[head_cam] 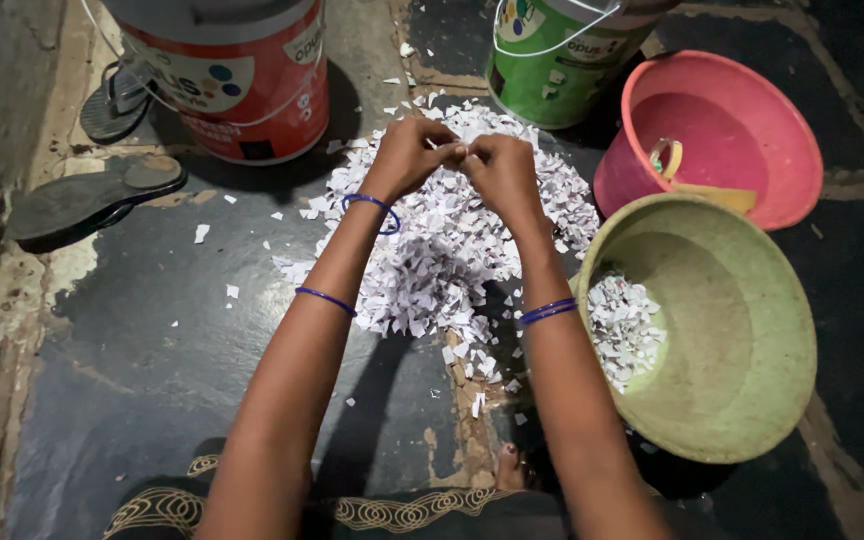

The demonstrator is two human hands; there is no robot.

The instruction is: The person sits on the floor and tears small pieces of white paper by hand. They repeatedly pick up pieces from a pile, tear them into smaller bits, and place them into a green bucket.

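My left hand and my right hand meet above a heap of small torn white paper bits on the dark stone floor. Both hands pinch one small scrap of paper between the fingertips. Blue bangles ring both forearms. The heap spreads under and beyond my hands. To the right stands a green bowl with a smaller pile of paper bits inside against its left wall.
A pink tub holding a yellow scoop sits behind the green bowl. A red-and-white bucket and a green bucket stand at the back. Dark sandals lie at the left. My toe shows near the bottom.
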